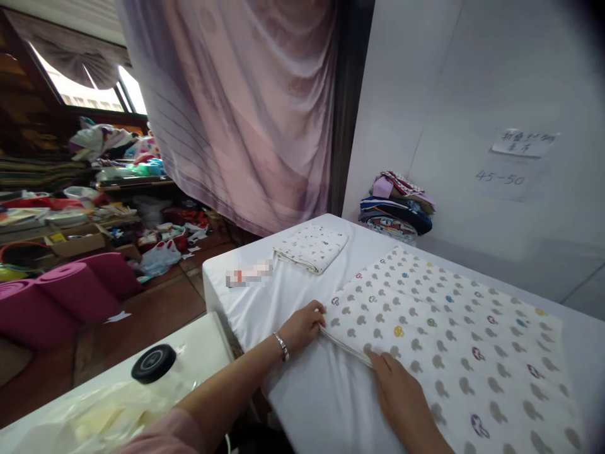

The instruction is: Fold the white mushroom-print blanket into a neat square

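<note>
Mushroom-print cloth (425,321), lower right of frame: left hand (300,328) pinches its corner, fingers together; right hand (401,394) clamps the edge. Layers show there, yet it's spread broad! Beyond, near centre, a small-print cloth (312,248) sits compactly folded on the white-draped table (283,302).

On the table (307,391), 2 printed cloths (444,334); over it, 2 hands (302,328); beyond it, 1 clothes stack (396,208).

Dusty-pink left sleeve (166,431), plain fabric, silvery left-wrist bracelet (282,347), narrow curved band, shiny segmented surface
</note>
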The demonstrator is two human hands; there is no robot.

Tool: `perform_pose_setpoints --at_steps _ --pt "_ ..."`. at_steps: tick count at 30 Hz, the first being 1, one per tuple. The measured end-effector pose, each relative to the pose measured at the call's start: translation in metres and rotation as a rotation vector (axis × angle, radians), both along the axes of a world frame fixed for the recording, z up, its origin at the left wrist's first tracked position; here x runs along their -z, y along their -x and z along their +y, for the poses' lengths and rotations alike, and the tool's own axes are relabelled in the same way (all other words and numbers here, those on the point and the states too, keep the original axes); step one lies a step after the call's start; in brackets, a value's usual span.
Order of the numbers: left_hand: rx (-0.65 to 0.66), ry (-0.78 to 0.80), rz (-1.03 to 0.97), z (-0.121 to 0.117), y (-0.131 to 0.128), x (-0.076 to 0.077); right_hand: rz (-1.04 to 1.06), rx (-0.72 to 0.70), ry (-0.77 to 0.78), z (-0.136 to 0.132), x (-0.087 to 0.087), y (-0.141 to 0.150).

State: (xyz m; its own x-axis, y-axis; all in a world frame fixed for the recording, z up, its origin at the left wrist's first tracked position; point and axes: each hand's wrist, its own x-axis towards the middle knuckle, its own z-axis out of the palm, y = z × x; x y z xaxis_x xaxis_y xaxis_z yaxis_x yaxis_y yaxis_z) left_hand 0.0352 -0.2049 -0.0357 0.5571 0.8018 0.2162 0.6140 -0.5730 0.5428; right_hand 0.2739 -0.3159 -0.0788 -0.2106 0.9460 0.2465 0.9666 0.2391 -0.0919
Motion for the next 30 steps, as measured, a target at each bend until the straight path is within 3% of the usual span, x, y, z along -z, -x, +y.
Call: perform_pose_setpoints --at_steps 6,10,16,20,26,30 --pt "0.038 -0.122 0.264 -0.005 0.006 -0.008 0.066 0.003 -0.022 0.001 0.007 -0.002" --pt "0.046 -0.300 0.382 -0.010 -0.001 -0.014 0.140 0.008 0.014 0.004 -0.003 -0.002" --pt "0.237 -0.409 0.294 -0.018 -0.031 -0.013 0.225 0.029 0.090 0.005 -0.038 0.005" --pt "0.285 -0.415 0.285 -0.006 -0.041 -0.006 0.129 0.061 0.058 0.002 -0.054 0.008" --pt "0.334 -0.545 0.141 0.021 -0.036 0.004 -0.025 0.125 -0.030 -0.019 -0.054 0.010" --pt "0.355 -0.633 0.057 0.030 -0.029 0.005 -0.110 0.145 -0.029 -0.046 -0.045 -0.012"
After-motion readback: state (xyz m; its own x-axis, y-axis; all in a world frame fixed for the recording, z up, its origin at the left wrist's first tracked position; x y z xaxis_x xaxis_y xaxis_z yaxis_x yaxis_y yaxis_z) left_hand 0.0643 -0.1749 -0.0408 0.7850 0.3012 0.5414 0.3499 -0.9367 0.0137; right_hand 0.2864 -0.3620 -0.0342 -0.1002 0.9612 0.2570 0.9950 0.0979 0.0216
